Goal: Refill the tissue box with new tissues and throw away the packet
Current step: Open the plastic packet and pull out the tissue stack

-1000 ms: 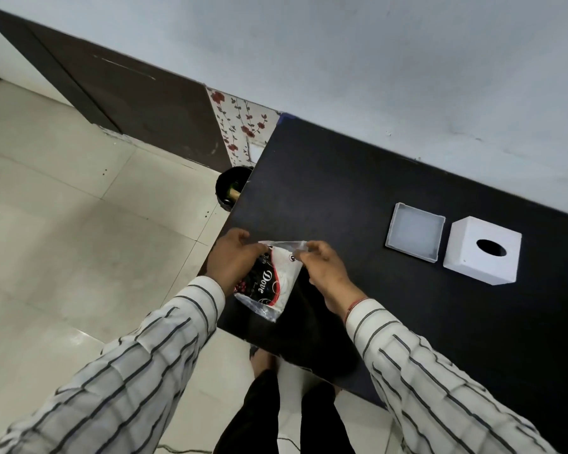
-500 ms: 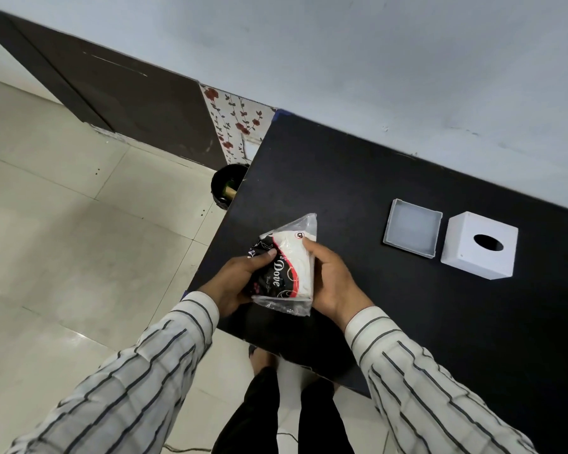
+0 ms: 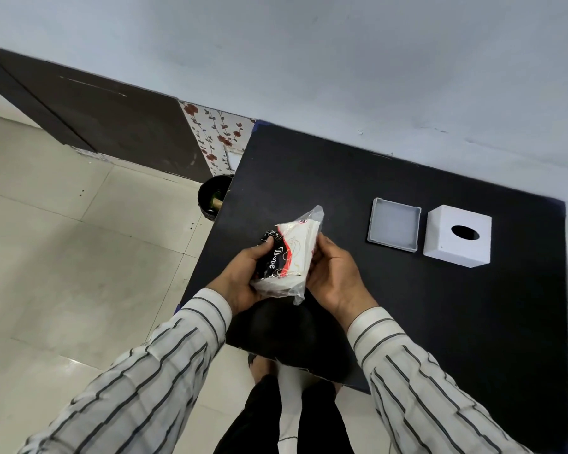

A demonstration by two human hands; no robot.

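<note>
Matte black rectangular table [image 3: 391,290]: left edge runs diagonally; the hands work just inside its near-left corner. Bare tabletop lies between the hands and the two white pieces at right. Clear plastic tissue packet with black-and-red print [image 3: 286,257] is held above the table, long axis tilted, upper end pointing away and right. Left hand [image 3: 243,278] wraps its printed side; right hand [image 3: 333,273] fingers are closed on its white side. White cube tissue box cover with oval slot [image 3: 458,239] sits just beside the shallow white square base tray [image 3: 394,228], apart. Black round bin [image 3: 212,198] stands on the floor at the table's left edge.
</note>
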